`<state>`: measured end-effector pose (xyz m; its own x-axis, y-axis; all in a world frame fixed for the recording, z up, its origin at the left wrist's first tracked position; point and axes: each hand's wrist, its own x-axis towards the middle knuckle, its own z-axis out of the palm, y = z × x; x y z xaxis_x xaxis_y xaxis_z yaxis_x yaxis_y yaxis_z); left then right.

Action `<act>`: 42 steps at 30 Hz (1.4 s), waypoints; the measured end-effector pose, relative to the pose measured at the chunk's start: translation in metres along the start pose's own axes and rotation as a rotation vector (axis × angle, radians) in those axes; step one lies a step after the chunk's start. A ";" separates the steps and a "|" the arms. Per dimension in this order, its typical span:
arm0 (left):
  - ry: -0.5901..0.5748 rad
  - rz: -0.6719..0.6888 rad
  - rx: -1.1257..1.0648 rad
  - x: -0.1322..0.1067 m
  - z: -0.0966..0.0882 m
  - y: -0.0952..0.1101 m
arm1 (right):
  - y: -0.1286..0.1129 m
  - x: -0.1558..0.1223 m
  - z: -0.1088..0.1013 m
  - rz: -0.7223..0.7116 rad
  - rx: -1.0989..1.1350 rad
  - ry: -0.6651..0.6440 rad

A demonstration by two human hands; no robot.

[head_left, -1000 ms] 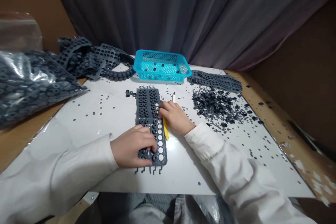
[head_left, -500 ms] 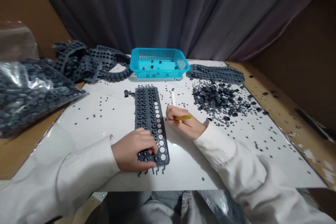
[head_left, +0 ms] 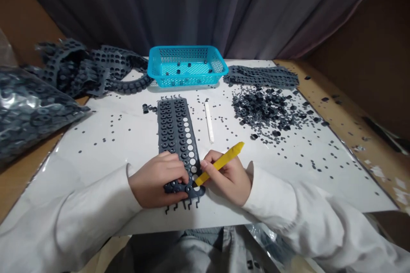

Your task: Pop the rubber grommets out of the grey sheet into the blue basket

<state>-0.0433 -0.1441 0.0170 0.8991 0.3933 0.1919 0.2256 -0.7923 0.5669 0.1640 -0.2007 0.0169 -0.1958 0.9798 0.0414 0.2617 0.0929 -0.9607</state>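
A dark rubber sheet (head_left: 174, 126) with rows of ring-shaped parts lies lengthwise on the white table; one column at its right shows round white holes. My left hand (head_left: 158, 179) lies over the sheet's near left part, its fingers curled and thumb bent in, gripping the sheet. In my right hand (head_left: 229, 179) is a yellow pen-shaped tool (head_left: 221, 164), pinched between thumb and fingers. Its lower tip meets the sheet near the bottom of the column of holes. Just beyond the right hand lies a slim white stick-shaped tool (head_left: 209, 121) with a dark tip.
A blue plastic basket (head_left: 187, 80) with a few dark bits stands at the back. To its right are stacked rubber sheets (head_left: 261, 76) and a heap of black pieces (head_left: 265, 108). Crumpled sheets (head_left: 75, 66) and a clear bag of rings (head_left: 35, 111) occupy the left.
My right hand has come down toward the sheet's near end, and the yellow tool now points onto it. The left hand keeps its place on the sheet. The view has shifted slightly.
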 end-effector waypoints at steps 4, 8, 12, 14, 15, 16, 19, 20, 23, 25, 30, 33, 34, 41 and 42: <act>-0.009 0.007 0.003 0.000 -0.001 -0.001 | -0.006 -0.002 -0.001 -0.097 -0.166 0.014; 0.017 0.025 0.030 -0.001 0.002 0.000 | -0.010 -0.007 0.000 -0.119 -0.265 -0.069; 0.023 0.037 0.091 0.000 0.004 0.003 | -0.007 -0.011 0.004 -0.111 -0.223 -0.050; 0.020 0.047 0.124 0.000 0.004 0.004 | -0.004 -0.012 0.005 -0.108 -0.191 -0.030; 0.022 0.056 0.138 0.000 0.003 0.005 | -0.003 -0.013 0.006 -0.106 -0.174 -0.020; 0.025 0.065 0.150 0.001 0.003 0.005 | -0.002 -0.012 0.006 -0.101 -0.155 -0.013; 0.027 0.095 0.174 0.001 0.003 0.006 | 0.001 -0.011 0.006 -0.081 -0.089 -0.003; 0.026 0.103 0.180 0.001 0.003 0.006 | 0.001 -0.011 0.006 -0.069 -0.067 -0.007; 0.035 0.113 0.191 0.002 0.004 0.006 | 0.003 -0.011 0.005 -0.040 -0.007 -0.021; 0.045 0.120 0.187 0.002 0.004 0.007 | 0.004 -0.011 0.005 -0.026 0.034 -0.019; 0.050 0.119 0.181 0.002 0.004 0.007 | 0.004 -0.013 0.006 -0.002 0.105 0.015; 0.034 0.099 0.184 0.002 0.003 0.007 | 0.005 -0.013 0.006 -0.006 0.080 -0.006; 0.028 0.095 0.182 0.002 0.003 0.007 | 0.005 -0.012 0.007 -0.014 0.064 -0.010; 0.030 0.066 0.165 0.002 0.003 0.008 | 0.002 -0.013 0.009 -0.088 -0.150 0.058; 0.025 0.063 0.182 0.003 0.003 0.009 | 0.001 -0.014 0.010 -0.087 -0.172 0.060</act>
<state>-0.0375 -0.1517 0.0200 0.9044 0.3503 0.2437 0.2357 -0.8861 0.3990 0.1578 -0.2158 0.0123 -0.1691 0.9750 0.1440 0.4050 0.2020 -0.8917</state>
